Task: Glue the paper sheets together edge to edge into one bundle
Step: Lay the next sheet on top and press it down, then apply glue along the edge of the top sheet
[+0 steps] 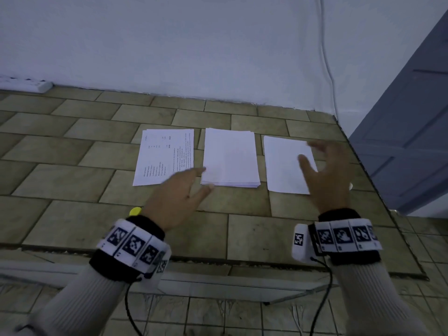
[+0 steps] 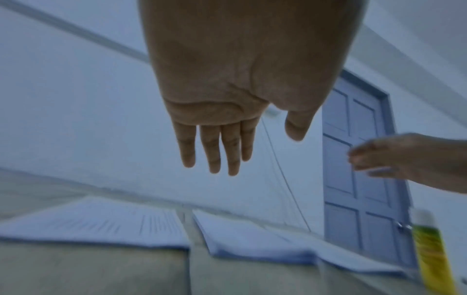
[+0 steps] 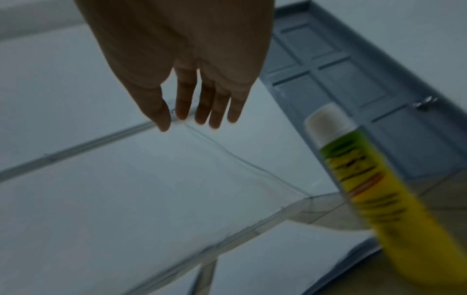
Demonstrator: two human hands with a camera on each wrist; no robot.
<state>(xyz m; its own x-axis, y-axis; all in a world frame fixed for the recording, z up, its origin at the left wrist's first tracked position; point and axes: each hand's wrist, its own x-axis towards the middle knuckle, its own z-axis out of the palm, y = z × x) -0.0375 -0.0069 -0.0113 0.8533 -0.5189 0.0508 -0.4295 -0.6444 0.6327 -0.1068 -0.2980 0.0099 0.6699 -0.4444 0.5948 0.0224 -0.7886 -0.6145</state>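
Above three paper stacks (image 1: 230, 157) on the tiled counter (image 1: 72, 180), left hand (image 1: 178, 197) and right hand (image 1: 326, 173) hover with fingers released, holding nothing.

Three paper lots in a row on the counter (image 1: 72, 146), each apart from the next: printed sheets (image 1: 164, 156) left, stack (image 1: 230, 157) middle, single sheet (image 1: 283, 166) right. Wall (image 1: 194, 44) behind the row; door (image 1: 412, 117) off the counter's right end. Glue stick (image 3: 374, 189) upright beside the single sheet's right edge. Power strip (image 1: 29, 84) far back left against the wall. Left hand (image 1: 177, 197) over the gap between printed sheets and stack; right hand (image 1: 324, 175) over the single sheet.
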